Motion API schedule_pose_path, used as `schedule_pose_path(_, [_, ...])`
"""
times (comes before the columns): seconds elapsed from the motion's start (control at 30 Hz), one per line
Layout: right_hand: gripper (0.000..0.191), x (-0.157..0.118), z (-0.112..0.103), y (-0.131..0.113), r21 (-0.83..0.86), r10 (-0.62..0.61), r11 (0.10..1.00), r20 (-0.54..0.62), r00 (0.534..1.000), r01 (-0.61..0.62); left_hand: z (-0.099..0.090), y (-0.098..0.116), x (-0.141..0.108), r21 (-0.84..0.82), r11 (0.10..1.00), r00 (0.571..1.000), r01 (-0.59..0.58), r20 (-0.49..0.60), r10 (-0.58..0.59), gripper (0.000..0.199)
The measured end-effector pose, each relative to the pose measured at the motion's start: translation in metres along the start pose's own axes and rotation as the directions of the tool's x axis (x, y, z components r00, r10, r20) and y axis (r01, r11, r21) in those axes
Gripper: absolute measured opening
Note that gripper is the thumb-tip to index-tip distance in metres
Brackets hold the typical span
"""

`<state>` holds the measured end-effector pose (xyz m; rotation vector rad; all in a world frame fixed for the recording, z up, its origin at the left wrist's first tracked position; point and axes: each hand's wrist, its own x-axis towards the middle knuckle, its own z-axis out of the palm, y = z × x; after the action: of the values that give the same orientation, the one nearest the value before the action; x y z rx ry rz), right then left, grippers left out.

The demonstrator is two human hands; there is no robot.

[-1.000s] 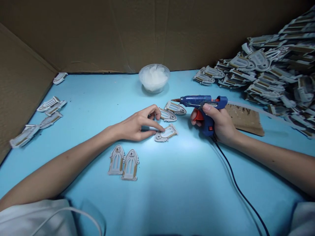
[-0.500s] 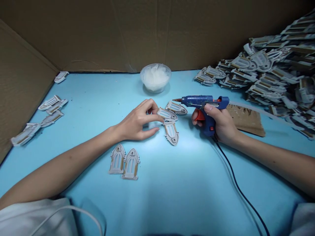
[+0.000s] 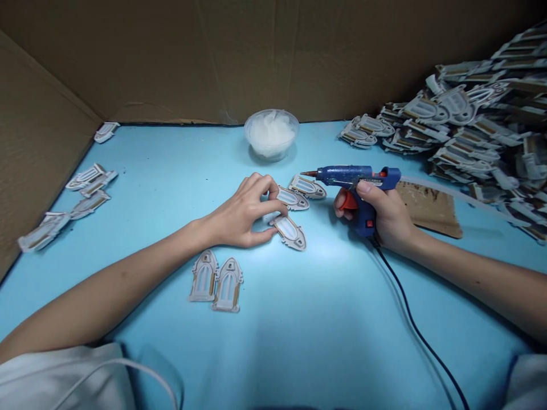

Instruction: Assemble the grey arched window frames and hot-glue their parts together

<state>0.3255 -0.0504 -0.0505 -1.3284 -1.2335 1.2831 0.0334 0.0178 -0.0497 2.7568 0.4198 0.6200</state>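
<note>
My left hand (image 3: 252, 213) pinches the flat end of a small arched window-shaped piece (image 3: 290, 232) between thumb and fingers; its pointed end faces down and right. Two similar arched pieces (image 3: 308, 187) lie just beyond, partly overlapping. In my right hand (image 3: 391, 219) is a blue hot glue gun (image 3: 346, 175) with a red trigger, its nozzle pointing left above the farther piece. Two more arched pieces (image 3: 228, 286) rest side by side in front of my left wrist, points away from me.
A clear bowl (image 3: 272, 136) of whitish material stands at the back. A large heap of arched pieces (image 3: 457, 131) fills the right rear, near a brown board (image 3: 429, 208). Several pieces (image 3: 89, 179) lie far left. Cardboard walls (image 3: 256, 57) enclose the table; a black cord (image 3: 410, 313) trails rightward.
My left thumb and fingers have closed on the nearest loose arched piece and turned it, its point swinging rightward. The right hand and glue gun stay nearly in place.
</note>
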Motion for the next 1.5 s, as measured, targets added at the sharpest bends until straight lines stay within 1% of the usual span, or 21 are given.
schedule_pose_path(0.03, [0.049,0.000,0.000,0.000,-0.005,-0.001,1.000,-0.001,1.000,0.001,0.000,0.000,0.000,-0.016,1.000,1.000,0.024,-0.009,-0.024,0.027])
schedule_pose_path(0.07, [0.049,0.000,0.000,-0.001,-0.007,-0.005,1.000,0.000,1.000,0.005,-0.001,-0.001,0.000,-0.044,0.998,0.999,0.037,-0.017,-0.038,0.031])
schedule_pose_path(0.17, [0.048,-0.001,-0.002,-0.002,-0.011,-0.015,1.000,0.030,0.999,0.016,-0.004,-0.005,-0.001,-0.119,0.993,1.000,0.026,0.004,-0.025,0.043])
schedule_pose_path(0.2, [0.049,-0.001,-0.003,-0.003,-0.021,-0.019,1.000,0.056,0.998,0.020,-0.005,-0.007,-0.002,-0.122,0.992,1.000,0.022,0.018,-0.020,0.043])
schedule_pose_path(0.27, [0.050,0.000,-0.006,-0.003,-0.074,-0.033,0.996,0.146,0.989,0.044,-0.007,-0.010,-0.002,-0.108,0.994,0.999,0.029,0.037,-0.025,0.038])
schedule_pose_path(0.37, [0.055,-0.001,-0.009,-0.003,-0.213,-0.051,0.970,0.293,0.955,0.117,-0.008,-0.012,-0.003,-0.110,0.993,0.999,0.046,0.034,-0.042,0.032])
schedule_pose_path(0.43, [0.055,-0.002,-0.009,-0.003,-0.299,-0.017,0.946,0.341,0.940,0.126,-0.008,-0.012,-0.003,-0.127,0.991,0.998,0.044,0.046,-0.039,0.030])
schedule_pose_path(0.5, [0.055,-0.004,-0.007,-0.003,-0.353,0.038,0.930,0.361,0.932,0.099,-0.007,-0.012,-0.003,-0.145,0.988,0.997,0.049,0.062,-0.040,0.032])
schedule_pose_path(0.53, [0.054,-0.005,-0.005,-0.004,-0.367,0.062,0.926,0.366,0.928,0.083,-0.006,-0.012,-0.003,-0.153,0.986,0.997,0.059,0.065,-0.050,0.035])
schedule_pose_path(0.63, [0.054,-0.006,-0.001,-0.007,-0.385,0.094,0.921,0.368,0.925,0.060,-0.005,-0.011,-0.002,-0.150,0.983,0.994,0.104,0.043,-0.098,0.054])
schedule_pose_path(0.67, [0.055,-0.007,-0.001,-0.007,-0.395,0.099,0.917,0.370,0.924,0.060,-0.004,-0.011,-0.002,-0.140,0.984,0.993,0.114,0.038,-0.110,0.056])
schedule_pose_path(0.8, [0.058,-0.006,0.001,-0.008,-0.434,0.104,0.898,0.379,0.919,0.077,-0.005,-0.009,-0.002,-0.122,0.987,0.993,0.107,0.063,-0.100,0.040])
schedule_pose_path(0.87, [0.059,-0.005,0.001,-0.008,-0.446,0.103,0.891,0.375,0.921,0.082,-0.005,-0.009,-0.002,-0.132,0.986,0.994,0.097,0.067,-0.089,0.037])
schedule_pose_path(1.33, [0.064,-0.004,0.003,-0.004,-0.533,0.136,0.843,0.338,0.931,0.070,-0.003,-0.011,-0.002,-0.154,0.985,0.997,0.076,0.041,-0.070,0.034])
schedule_pose_path(1.5, [0.064,-0.005,0.002,-0.005,-0.565,0.105,0.817,0.342,0.934,0.115,-0.002,-0.012,-0.002,-0.153,0.986,0.998,0.064,0.029,-0.061,0.034])
